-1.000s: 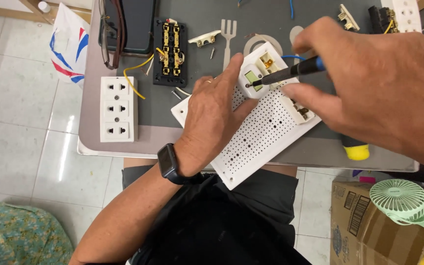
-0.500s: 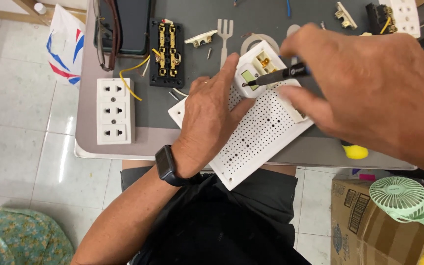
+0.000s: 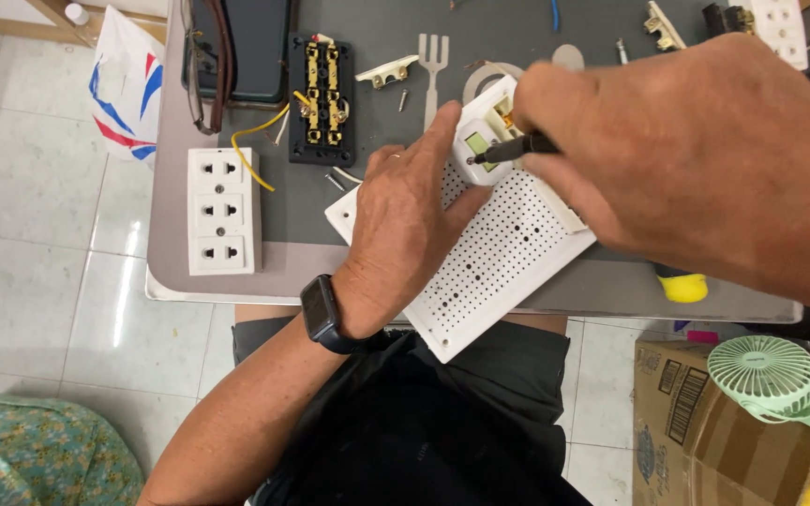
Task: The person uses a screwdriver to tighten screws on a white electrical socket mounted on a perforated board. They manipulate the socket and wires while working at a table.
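At the left of the grey table (image 3: pixel 236 272) lies a white triple socket strip (image 3: pixel 223 211), with a yellow wire (image 3: pixel 253 141) curling from just beside it up toward an opened black socket block (image 3: pixel 322 101) showing brass contacts. Above left sit dark glasses (image 3: pixel 206 66) on a black case (image 3: pixel 255 47); a white fork (image 3: pixel 433 66) lies at upper centre, small screws and fittings scattered near it. Off the table, a striped bag (image 3: pixel 119 94) is at upper left, a cardboard box (image 3: pixel 696 412) and green fan (image 3: pixel 766 375) at lower right. A white perforated board (image 3: pixel 499 258) lies tilted at centre, overhanging the table's near edge, with a white socket module (image 3: pixel 480 141) at its upper end. The left hand (image 3: pixel 400 234), wearing a black watch (image 3: pixel 322 314), presses flat and open on the board, forefinger against the module. The right hand (image 3: pixel 696 150), large in the upper right and hiding the board's right end, is clenched around a black screwdriver (image 3: pixel 513 148) whose tip meets the module.
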